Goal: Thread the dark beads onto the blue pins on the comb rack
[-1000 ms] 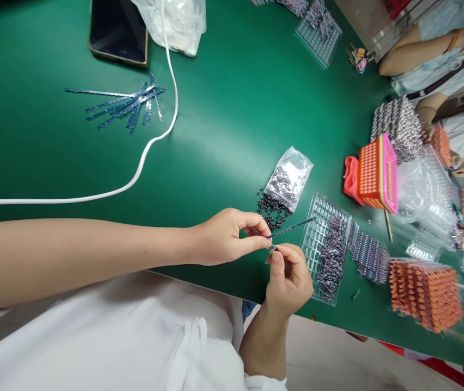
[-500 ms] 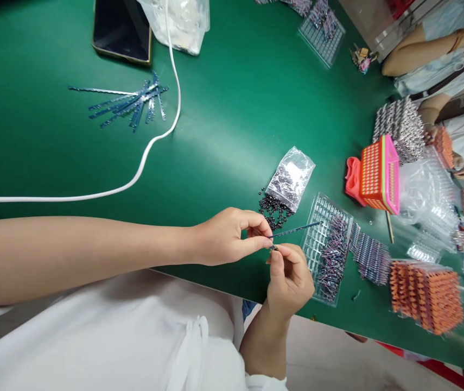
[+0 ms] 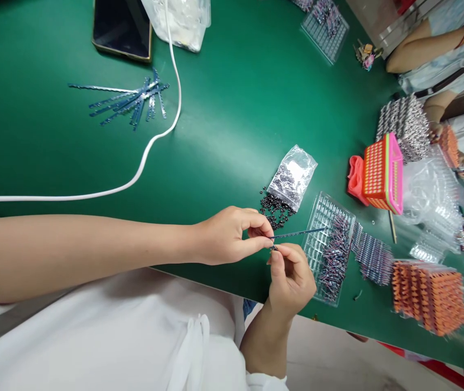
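Note:
My left hand [image 3: 235, 236] pinches a thin dark-blue strip [image 3: 297, 233] between thumb and fingertips. The strip's free end points right, over a clear plastic tray [image 3: 316, 239]. Right beside it, my right hand [image 3: 291, 277] is closed in a pinch at a tiny dark piece [image 3: 273, 247], too small to make out; the fingertips of both hands almost meet. Just beyond the hands lie loose black beads [image 3: 274, 210], spilling by a clear zip bag [image 3: 292, 176] of more beads. Many small dark, pinkish pieces [image 3: 335, 260] cover the tray's right side.
Blue strips [image 3: 129, 103] lie in a heap at the upper left, near a phone [image 3: 121, 30] and a white cable [image 3: 146, 155]. To the right stand an orange-pink basket [image 3: 382, 174], orange stacks [image 3: 429, 296] and plastic packaging [image 3: 431, 190]. Another person's arm [image 3: 431, 46] shows at the upper right.
The strip's free end has swung slightly down and further right over the tray. Both hands keep their pinch almost in place; the view has shifted a little.

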A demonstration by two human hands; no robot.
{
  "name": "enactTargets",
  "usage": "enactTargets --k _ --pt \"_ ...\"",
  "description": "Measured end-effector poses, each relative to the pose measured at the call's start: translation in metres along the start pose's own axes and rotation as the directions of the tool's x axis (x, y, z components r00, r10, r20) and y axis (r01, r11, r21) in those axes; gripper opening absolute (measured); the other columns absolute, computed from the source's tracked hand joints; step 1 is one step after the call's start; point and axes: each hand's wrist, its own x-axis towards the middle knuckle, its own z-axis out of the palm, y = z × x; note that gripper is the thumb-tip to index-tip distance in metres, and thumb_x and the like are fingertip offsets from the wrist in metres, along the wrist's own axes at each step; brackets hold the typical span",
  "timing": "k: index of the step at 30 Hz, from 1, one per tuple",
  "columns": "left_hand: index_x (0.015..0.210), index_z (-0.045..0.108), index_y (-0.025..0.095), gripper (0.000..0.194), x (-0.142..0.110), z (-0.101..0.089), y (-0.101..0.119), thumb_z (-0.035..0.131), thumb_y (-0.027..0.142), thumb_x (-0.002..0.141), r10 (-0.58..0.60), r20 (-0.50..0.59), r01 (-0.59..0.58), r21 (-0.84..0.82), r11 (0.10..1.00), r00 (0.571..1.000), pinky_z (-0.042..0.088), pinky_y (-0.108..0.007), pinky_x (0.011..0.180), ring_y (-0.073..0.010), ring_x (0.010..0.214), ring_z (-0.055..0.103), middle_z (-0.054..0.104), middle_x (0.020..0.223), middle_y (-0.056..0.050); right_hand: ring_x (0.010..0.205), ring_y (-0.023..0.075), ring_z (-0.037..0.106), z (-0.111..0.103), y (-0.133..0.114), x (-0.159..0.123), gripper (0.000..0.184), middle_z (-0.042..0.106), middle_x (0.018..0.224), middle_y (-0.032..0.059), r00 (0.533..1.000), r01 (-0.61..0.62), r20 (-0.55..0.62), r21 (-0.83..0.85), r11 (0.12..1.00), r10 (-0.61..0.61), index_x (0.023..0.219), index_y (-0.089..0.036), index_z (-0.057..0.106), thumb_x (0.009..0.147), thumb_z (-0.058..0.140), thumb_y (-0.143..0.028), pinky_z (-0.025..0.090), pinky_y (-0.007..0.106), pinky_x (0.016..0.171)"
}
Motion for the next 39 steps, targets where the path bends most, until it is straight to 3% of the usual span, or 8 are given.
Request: enactTargets --k 4,9,16,26,39 --pt "0.084 0.069 0.014 0.016 -0.0003 -0.0009 0.0025 0.062 0.027 0.086 -0.080 0.038 0.082 -0.033 0.996 0.996 0.047 -0.025 0.070 -0.0144 0.075 0.061 0.068 0.080 -0.003 0.068 0.0140 0.059 -0.0023 0.0003 -0.0002 0.011 0.062 0.078 0.0009 0.997 -0.067 0.032 0.058 0.996 0.066 0.090 -0.022 0.069 0.086 0.064 -0.013 0.045 0.027 0.057" --pt "0.084 0.068 0.015 0.018 0.0005 -0.0012 0.0045 0.063 0.033 0.084 -0.225 0.105 0.237 -0.116 0.965 0.969 0.046 -0.026 0.067 -0.0161 0.076 0.062 0.071 0.079 -0.003 0.059 0.0100 0.055 -0.0074 0.0032 0.0011 0.007 0.060 0.078 -0.0003 0.966 -0.240 0.146 0.217 0.946 0.212 0.090 -0.022 0.070 0.088 0.065 -0.018 0.041 0.023 0.050" --pt "0.082 0.067 0.015 0.016 0.0009 -0.0009 0.0030 0.063 0.031 0.081 -0.280 0.120 0.297 -0.171 0.939 0.953 0.047 -0.027 0.069 -0.0168 0.076 0.062 0.070 0.079 -0.003 0.058 0.0093 0.054 -0.0100 0.0029 0.0041 0.005 0.060 0.079 -0.0002 0.908 -0.401 0.263 0.321 0.858 0.326 0.087 -0.022 0.071 0.088 0.066 -0.023 0.042 0.023 0.049" --pt "0.080 0.067 0.015 0.014 0.0021 -0.0007 0.0044 0.065 0.028 0.077 -0.302 0.119 0.321 -0.209 0.924 0.946 0.049 -0.025 0.069 -0.0155 0.074 0.062 0.069 0.077 -0.002 0.058 0.0094 0.054 -0.0098 0.0025 0.0051 0.005 0.059 0.079 0.0005 0.908 -0.400 0.258 0.304 0.864 0.330 0.087 -0.021 0.070 0.087 0.067 -0.025 0.042 0.023 0.048" --pt "0.078 0.067 0.016 0.011 0.0007 -0.0015 0.0057 0.063 0.025 0.078 -0.237 0.080 0.246 -0.125 0.961 0.968 0.049 -0.023 0.063 -0.0146 0.070 0.063 0.070 0.073 -0.002 0.056 0.0083 0.054 -0.0095 0.0036 0.0053 0.002 0.058 0.074 -0.0013 0.928 -0.351 0.227 0.273 0.896 0.295 0.086 -0.020 0.070 0.085 0.069 -0.019 0.041 0.021 0.047"
